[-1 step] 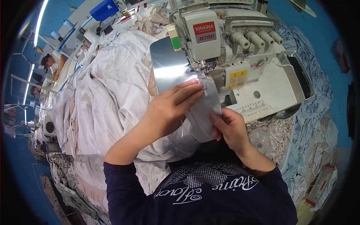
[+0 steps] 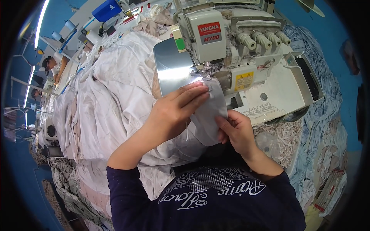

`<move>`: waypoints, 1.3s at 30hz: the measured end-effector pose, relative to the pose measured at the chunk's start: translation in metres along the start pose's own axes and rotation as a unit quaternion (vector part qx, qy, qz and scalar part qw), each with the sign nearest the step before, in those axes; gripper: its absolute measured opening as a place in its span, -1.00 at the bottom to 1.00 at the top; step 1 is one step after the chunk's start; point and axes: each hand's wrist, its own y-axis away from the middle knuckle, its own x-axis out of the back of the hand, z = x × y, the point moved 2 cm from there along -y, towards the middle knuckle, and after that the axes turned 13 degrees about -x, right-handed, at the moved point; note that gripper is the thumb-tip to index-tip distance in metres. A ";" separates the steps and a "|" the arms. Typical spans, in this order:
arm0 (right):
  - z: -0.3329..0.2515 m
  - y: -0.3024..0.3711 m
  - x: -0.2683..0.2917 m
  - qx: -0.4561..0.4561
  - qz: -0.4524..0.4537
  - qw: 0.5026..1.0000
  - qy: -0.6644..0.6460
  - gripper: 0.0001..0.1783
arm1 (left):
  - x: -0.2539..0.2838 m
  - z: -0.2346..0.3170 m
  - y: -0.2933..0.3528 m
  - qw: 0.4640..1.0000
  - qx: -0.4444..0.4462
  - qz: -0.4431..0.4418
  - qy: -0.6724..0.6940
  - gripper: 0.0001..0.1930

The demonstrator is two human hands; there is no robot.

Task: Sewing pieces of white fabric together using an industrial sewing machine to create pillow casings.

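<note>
A narrow piece of white cloth [image 2: 212, 117] runs from under the presser foot area of a white overlock sewing machine [image 2: 211, 46] down toward my lap. My left hand [image 2: 175, 109] grips its upper left part, fingers together on top and fingertips just in front of the needle; the thumb is hidden. Lower down, my right hand [image 2: 239, 133] pinches the right edge of the cloth between thumb and fingers. Beside my left fingers lies the machine's shiny metal plate [image 2: 171, 67], lit by a bright lamp spot.
A large heap of white fabric [image 2: 111, 92] covers the left side. Light blue fabric [image 2: 308, 142] is piled at right, near a mass of cloth scraps [image 2: 287, 140]. Tension knobs [image 2: 262, 39] line the machine. At far left, a person [image 2: 56, 65] works at another table.
</note>
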 end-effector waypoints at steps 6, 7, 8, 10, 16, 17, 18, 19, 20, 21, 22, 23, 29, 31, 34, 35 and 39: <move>0.001 -0.003 0.001 -0.009 -0.004 0.999 -0.042 -0.82 | 0.002 0.001 -0.001 1.000 0.014 0.012 0.003 -0.47; -0.001 -0.003 0.001 -0.003 -0.009 0.999 -0.038 -0.82 | 0.002 0.000 0.000 1.000 0.020 0.006 -0.001 -0.49; -0.003 -0.004 0.000 0.004 -0.014 0.999 -0.035 -0.82 | 0.003 -0.002 0.000 1.000 0.026 0.000 -0.005 -0.51; -0.005 -0.007 -0.001 0.001 -0.007 0.999 -0.031 -0.82 | 0.005 -0.012 0.002 0.998 0.054 0.006 0.020 -0.53; -0.017 -0.018 -0.001 0.007 -0.021 1.000 -0.022 -0.80 | 0.010 -0.056 -0.001 0.998 0.065 0.011 0.009 -0.58; -0.019 -0.020 -0.001 0.022 -0.025 0.999 -0.026 -0.80 | 0.009 -0.064 -0.002 0.998 0.064 0.011 0.009 -0.58; -0.020 -0.022 -0.002 0.022 -0.027 0.999 -0.027 -0.80 | 0.007 -0.071 -0.001 0.998 0.063 0.009 -0.009 -0.58; -0.022 -0.024 -0.002 0.024 -0.032 0.999 -0.032 -0.80 | 0.008 -0.078 -0.001 0.998 0.062 0.006 -0.026 -0.58; -0.024 -0.026 -0.002 0.027 -0.038 0.998 -0.037 -0.80 | 0.009 -0.085 -0.002 0.998 0.062 0.006 -0.027 -0.58; -0.024 -0.027 -0.001 0.027 -0.037 0.998 -0.038 -0.80 | 0.009 -0.091 -0.004 0.996 0.080 -0.012 -0.032 -0.58; -0.024 -0.028 0.001 0.026 -0.037 0.998 -0.038 -0.80 | 0.009 -0.098 -0.006 0.994 0.098 -0.028 -0.037 -0.58; -0.025 -0.030 0.003 0.026 -0.038 0.998 -0.038 -0.80 | 0.010 -0.102 -0.010 0.994 0.097 -0.028 -0.037 -0.58; -0.037 -0.023 0.003 0.015 -0.028 0.999 -0.036 -0.75 | 0.006 -0.136 -0.011 0.985 0.140 -0.034 -0.090 -0.60; -0.034 -0.023 0.001 0.017 -0.031 0.999 -0.037 -0.84 | 0.007 -0.149 -0.006 0.975 0.159 -0.009 -0.158 -0.62; -0.028 -0.024 0.000 0.002 -0.059 0.997 -0.044 -0.84 | 0.000 -0.142 -0.001 0.961 0.197 -0.030 -0.189 -0.62; -0.026 -0.025 -0.002 0.007 -0.060 0.998 -0.033 -0.84 | 0.003 -0.135 0.001 0.962 0.193 -0.012 -0.193 -0.62; -0.001 0.002 -0.001 -0.083 -0.116 0.974 0.178 -0.77 | 0.022 -0.072 0.015 0.956 0.167 0.122 -0.208 -0.59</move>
